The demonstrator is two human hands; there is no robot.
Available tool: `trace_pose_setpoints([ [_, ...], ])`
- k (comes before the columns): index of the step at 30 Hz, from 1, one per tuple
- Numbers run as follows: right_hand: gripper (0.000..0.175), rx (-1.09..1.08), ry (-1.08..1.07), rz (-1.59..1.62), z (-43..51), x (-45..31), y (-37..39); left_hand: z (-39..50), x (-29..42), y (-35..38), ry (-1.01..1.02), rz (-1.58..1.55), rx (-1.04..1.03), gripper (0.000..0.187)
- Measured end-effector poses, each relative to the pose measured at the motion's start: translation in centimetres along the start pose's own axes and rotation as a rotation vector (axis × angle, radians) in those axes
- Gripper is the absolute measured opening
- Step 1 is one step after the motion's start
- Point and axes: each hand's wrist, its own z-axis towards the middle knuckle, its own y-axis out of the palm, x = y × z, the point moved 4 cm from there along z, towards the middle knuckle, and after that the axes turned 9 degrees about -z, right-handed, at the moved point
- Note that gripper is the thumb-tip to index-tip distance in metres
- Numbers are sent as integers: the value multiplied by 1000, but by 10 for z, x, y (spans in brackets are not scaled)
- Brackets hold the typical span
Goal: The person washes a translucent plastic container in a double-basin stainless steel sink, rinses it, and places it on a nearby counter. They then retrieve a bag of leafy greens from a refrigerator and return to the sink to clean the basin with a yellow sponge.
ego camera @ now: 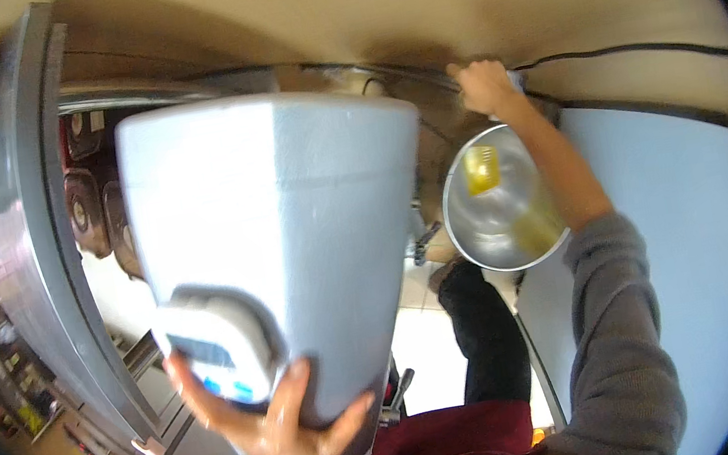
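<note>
A large pale grey-white housing point(336, 232) with a smooth, tapering body fills the middle of the view. A white digital timer point(219, 350) with blue buttons sits on its face. My left hand point(275, 434), wet-looking, spreads its fingers against the timer's lower edge and the housing beside it. Near the wall at upper right, my right hand point(486, 90) is curled by a small whitish thing; its grip is partly hidden. Below that hand is a round steel vessel point(494, 214), partly behind my forearm, with a yellow item point(482, 170) showing inside.
A metal frame point(43, 228) runs down the left, with dark brown lidded containers point(86, 207) behind it. A black cable point(628, 48) follows the beige wall. To the right stands a pale blue panel point(676, 214). Shelves with small goods point(17, 382) appear far left.
</note>
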Motion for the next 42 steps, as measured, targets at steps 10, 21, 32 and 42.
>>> trace_pose_setpoints([
  [10, 17, 513, 785, 422, -391, 4, -271, 24, 34, -42, -66, -388, 263, 60],
  [21, 17, 763, 550, 1416, -544, -98, -386, 12, 224, -185, -272, -2295, -272, 30],
  [32, 37, 929, -185, 2966, -506, -140, -421, 1, 212, -286, -248, -2504, 353, 34],
  [42, 29, 987, 62, 1541, -484, -192, -441, -24, 19, -287, -435, -3115, 527, 51],
])
